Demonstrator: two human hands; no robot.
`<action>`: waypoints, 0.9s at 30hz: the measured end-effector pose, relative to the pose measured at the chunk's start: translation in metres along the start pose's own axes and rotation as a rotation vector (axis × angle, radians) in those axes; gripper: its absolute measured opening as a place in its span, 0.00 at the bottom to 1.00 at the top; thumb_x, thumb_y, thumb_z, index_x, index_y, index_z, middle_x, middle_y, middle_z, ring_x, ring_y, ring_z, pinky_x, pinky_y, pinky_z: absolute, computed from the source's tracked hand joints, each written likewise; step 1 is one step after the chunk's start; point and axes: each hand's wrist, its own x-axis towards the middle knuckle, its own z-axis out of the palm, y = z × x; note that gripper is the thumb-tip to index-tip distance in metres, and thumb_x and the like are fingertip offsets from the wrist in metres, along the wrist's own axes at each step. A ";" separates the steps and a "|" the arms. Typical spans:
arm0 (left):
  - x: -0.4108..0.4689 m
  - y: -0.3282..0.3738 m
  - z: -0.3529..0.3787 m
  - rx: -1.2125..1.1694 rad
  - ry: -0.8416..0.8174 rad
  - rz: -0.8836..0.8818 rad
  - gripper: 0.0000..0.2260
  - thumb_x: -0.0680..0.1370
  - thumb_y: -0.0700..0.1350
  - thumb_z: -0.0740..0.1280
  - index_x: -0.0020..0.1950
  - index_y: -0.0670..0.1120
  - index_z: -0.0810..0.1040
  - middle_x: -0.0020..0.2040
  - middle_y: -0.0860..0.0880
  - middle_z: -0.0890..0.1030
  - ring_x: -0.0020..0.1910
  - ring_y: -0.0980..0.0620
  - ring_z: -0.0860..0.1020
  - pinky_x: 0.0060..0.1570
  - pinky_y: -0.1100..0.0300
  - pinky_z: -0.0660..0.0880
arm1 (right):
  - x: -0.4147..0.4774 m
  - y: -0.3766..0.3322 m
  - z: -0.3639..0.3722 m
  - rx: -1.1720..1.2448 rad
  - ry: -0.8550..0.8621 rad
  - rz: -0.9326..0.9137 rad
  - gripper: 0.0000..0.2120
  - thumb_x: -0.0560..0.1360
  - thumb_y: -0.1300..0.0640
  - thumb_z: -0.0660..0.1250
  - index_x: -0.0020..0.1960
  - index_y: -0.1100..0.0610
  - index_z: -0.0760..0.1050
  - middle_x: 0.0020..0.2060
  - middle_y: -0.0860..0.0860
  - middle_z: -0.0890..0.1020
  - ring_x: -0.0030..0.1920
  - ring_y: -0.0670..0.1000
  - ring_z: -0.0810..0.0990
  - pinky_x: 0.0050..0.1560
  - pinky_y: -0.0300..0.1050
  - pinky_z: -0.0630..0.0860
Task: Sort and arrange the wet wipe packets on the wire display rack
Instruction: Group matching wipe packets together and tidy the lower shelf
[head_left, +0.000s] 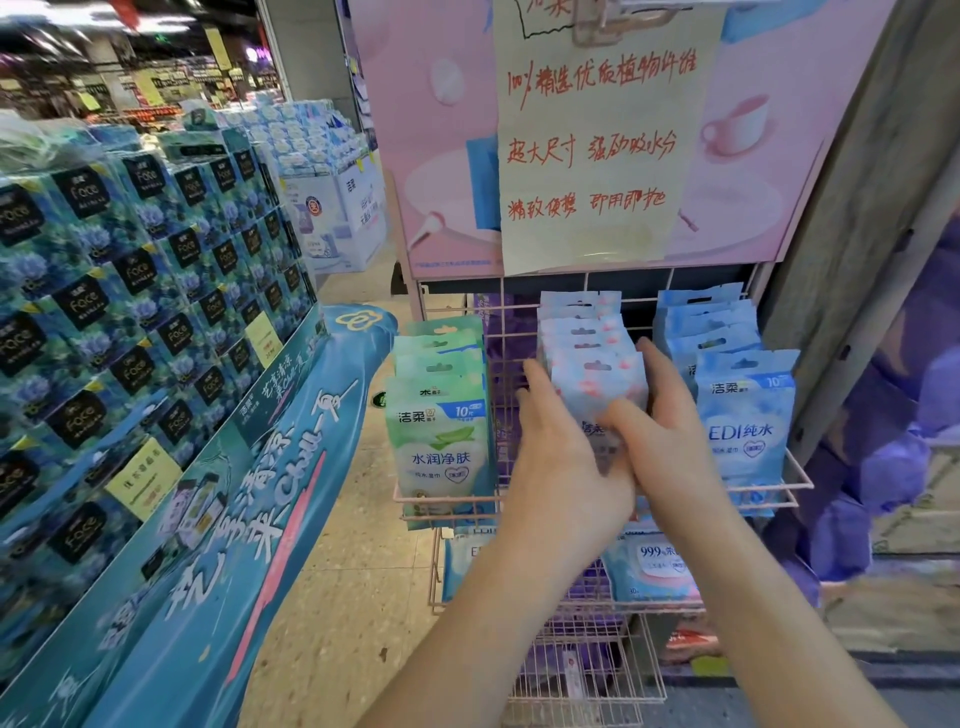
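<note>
At frame centre, your left hand presses, your right hand grips the pink wipe packets; uneven squeezing could spill them.

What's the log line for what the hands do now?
left hand: presses pink packets, left side | right hand: grips them, right side | green packets left, blue packets right

Bright, even shop light from overhead; shadows are faint. The pink-and-blue plastic wipe packets in the right hand's grip look fairly sharp. Far left of it, teal printed cardboard boxes smear and bend; purple wrapped goods to its right blur
</note>
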 end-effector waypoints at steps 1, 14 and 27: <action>-0.010 0.003 -0.003 0.023 0.036 0.055 0.47 0.79 0.50 0.71 0.84 0.53 0.36 0.85 0.51 0.53 0.82 0.53 0.57 0.77 0.59 0.61 | -0.007 -0.001 0.003 -0.005 0.051 -0.065 0.39 0.67 0.59 0.65 0.78 0.50 0.64 0.71 0.46 0.76 0.69 0.42 0.76 0.71 0.52 0.74; -0.021 -0.081 -0.113 -0.179 0.505 0.409 0.27 0.76 0.53 0.67 0.71 0.45 0.67 0.66 0.48 0.73 0.65 0.50 0.74 0.66 0.55 0.71 | -0.052 -0.021 0.063 -0.190 -0.311 -0.143 0.34 0.74 0.68 0.65 0.72 0.42 0.64 0.54 0.18 0.74 0.59 0.21 0.71 0.55 0.19 0.68; 0.041 -0.130 -0.138 -0.330 -0.269 0.020 0.46 0.70 0.61 0.78 0.82 0.54 0.59 0.74 0.56 0.75 0.73 0.57 0.74 0.69 0.55 0.75 | 0.016 -0.007 0.101 -0.066 -0.445 0.402 0.50 0.53 0.58 0.76 0.73 0.51 0.62 0.57 0.52 0.86 0.58 0.55 0.84 0.65 0.59 0.78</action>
